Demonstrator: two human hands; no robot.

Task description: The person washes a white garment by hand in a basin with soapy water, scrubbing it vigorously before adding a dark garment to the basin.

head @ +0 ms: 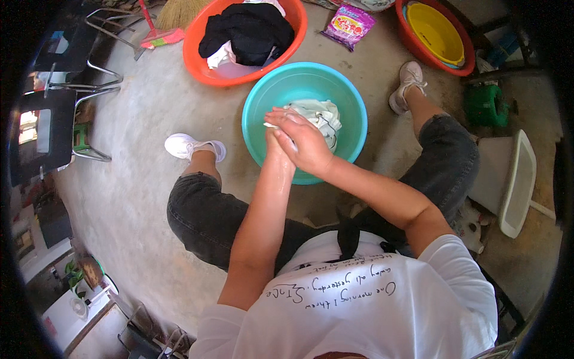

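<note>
My right hand (309, 143) lies across my left hand (274, 137) above a turquoise plastic basin (305, 71) on the floor between my feet. A white cloth garment (329, 117) with dark lines is bunched in the basin, and a small fold of it sticks out between my hands at their left side. Both hands press on the cloth. The fingers of my left hand are mostly hidden under the right. My left wrist and forearm look wet, and there is a little white foam on my right hand.
An orange-red basin (190, 56) holds black clothing (246, 33) and white cloth in cloudy water. Beyond stand a purple detergent bag (349, 27) and a red basin (468, 63) with a yellow basin (435, 31) inside. A broom (179, 13), pink dustpan (163, 38) and chairs (49, 116) are leftward.
</note>
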